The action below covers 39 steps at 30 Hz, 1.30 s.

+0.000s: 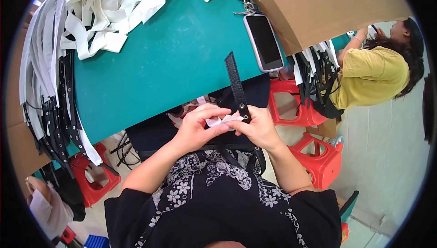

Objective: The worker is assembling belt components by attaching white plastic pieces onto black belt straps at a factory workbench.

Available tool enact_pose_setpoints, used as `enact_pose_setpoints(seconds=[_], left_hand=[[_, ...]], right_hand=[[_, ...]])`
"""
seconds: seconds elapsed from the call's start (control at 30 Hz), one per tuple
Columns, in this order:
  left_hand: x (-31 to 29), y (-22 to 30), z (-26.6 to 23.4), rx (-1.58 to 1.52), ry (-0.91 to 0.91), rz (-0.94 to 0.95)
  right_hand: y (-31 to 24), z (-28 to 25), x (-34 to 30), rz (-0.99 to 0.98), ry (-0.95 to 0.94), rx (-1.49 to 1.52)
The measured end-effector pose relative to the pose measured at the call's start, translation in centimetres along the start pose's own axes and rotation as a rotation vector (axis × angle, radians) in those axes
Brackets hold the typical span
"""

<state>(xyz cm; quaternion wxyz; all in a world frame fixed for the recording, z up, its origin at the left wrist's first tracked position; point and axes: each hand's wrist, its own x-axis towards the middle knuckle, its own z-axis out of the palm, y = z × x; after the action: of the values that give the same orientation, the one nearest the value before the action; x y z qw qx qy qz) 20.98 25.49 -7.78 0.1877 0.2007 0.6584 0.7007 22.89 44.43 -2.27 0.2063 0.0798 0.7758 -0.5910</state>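
Observation:
Both my hands meet over my lap, just off the near edge of the green table [154, 57]. My right hand [257, 129] grips a black belt [235, 80] with metal eyelets near its lower end; its slanted tip points up toward the table. Between my fingers is a piece of white strip [223, 119], folded or bunched near the belt's eyelet end. My left hand [200, 124] pinches this white strip with thumb and fingers. The rest of the belt is hidden behind my hands.
White strips [104, 11] lie heaped at the table's far left. Black belts with eyelets [57, 125] hang over its left edge. A phone [264, 43] and keys [248, 6] lie by a cardboard box [318, 7]. Red stools [318, 159] stand right; a person in yellow [373, 75] works beyond.

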Motion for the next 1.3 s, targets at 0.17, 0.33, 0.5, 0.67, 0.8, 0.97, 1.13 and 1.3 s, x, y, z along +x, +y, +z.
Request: enact_pose_setpoints(seconds=[0.17,0.33,0.5,0.67,0.8,0.97,1.13,1.3], left_hand=[[-0.7,0.6,-0.6,-0.194,0.054,-0.150],[-1.8,0.1,-2.1,-0.083,0.111,-0.117],[-2.3,0.8,-2.3,0.100,0.094,-0.032],[-2.7,0.5,-2.2,0.147,0.121,0.014],[-2.8,1.0,-1.8,0.006,0.203,-0.082],[-3.1,-0.2,-1.6,-0.256,0.174,-0.173],[-3.3,0.3,-2.8,-0.249,-0.301,-0.313],[-2.9,0.3,-2.0,-0.215,-0.259,-0.299]], right_hand=[[-0.4,0.5,0.6,-0.071,-0.081,-0.188],[-1.3,-2.0,0.8,-0.062,-0.185,0.210],[-2.6,-3.4,0.1,-0.051,-0.237,-0.036],[-4.1,-1.7,0.3,-0.169,-0.250,-0.340],[-2.4,1.3,0.7,-0.051,-0.248,-0.324],[-1.1,2.2,0.7,-0.145,-0.173,-0.174],[-1.0,1.6,1.1,-0.474,-0.174,-0.340],[-0.9,1.4,1.4,-0.452,-0.269,-0.199]])
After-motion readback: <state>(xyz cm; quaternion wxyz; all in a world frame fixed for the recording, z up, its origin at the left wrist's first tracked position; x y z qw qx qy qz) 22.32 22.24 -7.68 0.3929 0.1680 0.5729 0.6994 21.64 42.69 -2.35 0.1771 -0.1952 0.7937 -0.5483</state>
